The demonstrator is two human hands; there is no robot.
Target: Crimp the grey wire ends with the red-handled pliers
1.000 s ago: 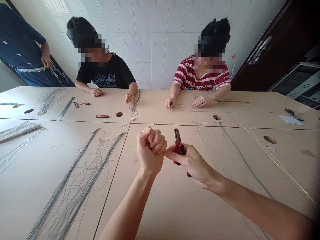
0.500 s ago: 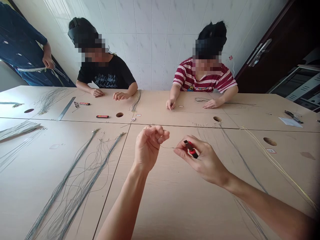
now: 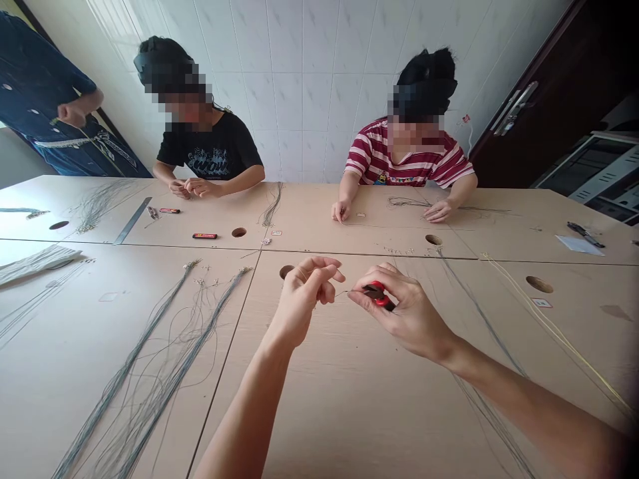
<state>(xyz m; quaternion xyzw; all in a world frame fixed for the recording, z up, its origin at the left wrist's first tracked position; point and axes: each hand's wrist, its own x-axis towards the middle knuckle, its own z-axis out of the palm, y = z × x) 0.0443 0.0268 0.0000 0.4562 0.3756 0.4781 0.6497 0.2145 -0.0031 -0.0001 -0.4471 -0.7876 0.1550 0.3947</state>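
Note:
My left hand (image 3: 299, 303) is raised over the table with its fingers curled around a thin cord (image 3: 341, 293). A short stretch of that cord runs across to my right hand (image 3: 417, 319), where thumb and forefinger pinch it. Small pliers (image 3: 378, 294) with red and black handles are also tucked in my right hand, their dark jaws pointing left between thumb and fingers. What lies inside my left fingers is too small to make out.
Bundles of grey-green cords (image 3: 192, 349) lie at left, more cords (image 3: 479, 316) and yellow cords (image 3: 554, 322) at right. Round holes (image 3: 539, 284) pierce the table. Opposite sit two co-workers (image 3: 212, 150); another person (image 3: 44, 100) stands far left. A metal ruler (image 3: 132, 221) lies near them.
My left hand has shifted slightly, its fingers loosening, and the pliers have turned in my right hand. The co-worker in black has brought both hands together. The standing person has raised a hand.

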